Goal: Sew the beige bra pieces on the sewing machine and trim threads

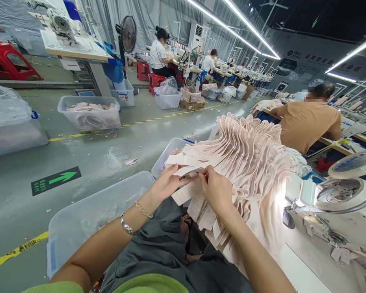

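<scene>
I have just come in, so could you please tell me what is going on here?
A person's left hand and right hand are close together at the edge of a heap of pale pink cloth, both holding a cloth piece. A small dark item between them is too unclear to name. A sewing machine stands right of the heap, a clear plastic bin left.

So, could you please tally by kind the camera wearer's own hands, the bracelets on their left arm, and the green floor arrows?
Left hand and right hand: 2
Silver bracelet and wavy bracelet: 2
Green floor arrow: 1
Total: 5
</scene>
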